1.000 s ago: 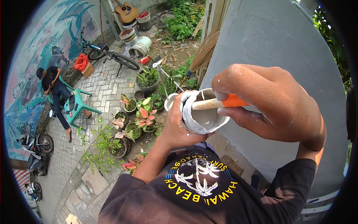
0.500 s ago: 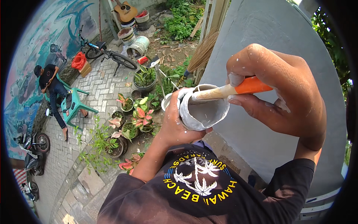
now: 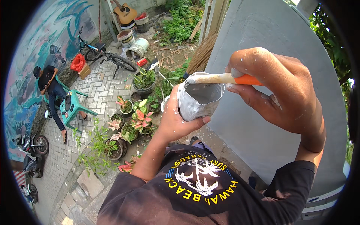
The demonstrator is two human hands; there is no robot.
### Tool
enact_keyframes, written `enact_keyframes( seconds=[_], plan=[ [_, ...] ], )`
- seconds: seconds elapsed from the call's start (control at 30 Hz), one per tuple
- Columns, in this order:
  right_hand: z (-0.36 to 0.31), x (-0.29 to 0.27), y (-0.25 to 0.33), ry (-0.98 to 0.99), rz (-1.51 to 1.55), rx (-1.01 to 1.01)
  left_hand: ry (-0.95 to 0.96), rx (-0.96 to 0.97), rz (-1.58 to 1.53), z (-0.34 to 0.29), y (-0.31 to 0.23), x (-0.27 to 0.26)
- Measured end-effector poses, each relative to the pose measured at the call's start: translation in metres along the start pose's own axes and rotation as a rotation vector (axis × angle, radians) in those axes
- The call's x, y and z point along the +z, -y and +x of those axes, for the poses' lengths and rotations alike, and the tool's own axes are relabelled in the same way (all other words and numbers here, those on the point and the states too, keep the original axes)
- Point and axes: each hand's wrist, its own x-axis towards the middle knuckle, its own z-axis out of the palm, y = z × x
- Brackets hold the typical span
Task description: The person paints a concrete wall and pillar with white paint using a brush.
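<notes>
A grey paint-smeared cup (image 3: 198, 105) is gripped in my left hand (image 3: 174, 123), the thumb across its lower side and the fingers mostly hidden behind it. Grey paint coats its inside wall. Between the thumb and curled fingers of my right hand (image 3: 279, 88) is a paintbrush (image 3: 215, 78) with a wooden and orange handle. The brush lies nearly level across the cup's mouth, its paint-coated end by the far left rim; its bristles cannot be made out. Spots of pale paint dot both hands.
A grey wall panel (image 3: 255, 127) stands close on my right, with a straw broom (image 3: 204, 52) beside it. Potted plants (image 3: 140, 120) crowd the ground ahead left. Farther off are a bicycle (image 3: 108, 56), buckets (image 3: 138, 48) and a person (image 3: 50, 84) seated by a green plastic chair (image 3: 77, 107).
The cup has tipped so more of its outer side shows, and it has shifted slightly left. The brush has moved up and left, from inside the cup to its far rim.
</notes>
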Motion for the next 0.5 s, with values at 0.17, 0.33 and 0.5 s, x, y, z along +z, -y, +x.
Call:
enact_keyframes(
  seconds=[0.17,0.33,0.5],
  plan=[
    [-0.001,0.002,-0.008,-0.192,0.031,-0.03,-0.01,-0.012,-0.065,-0.003,0.002,-0.004],
    [-0.019,0.001,-0.032,-0.311,0.163,0.086,-0.019,-0.022,0.032,-0.006,0.007,-0.006],
    [-0.053,-0.004,-0.064,-0.465,0.489,0.386,-0.03,-0.045,0.06,-0.003,0.015,-0.01]
  ],
)
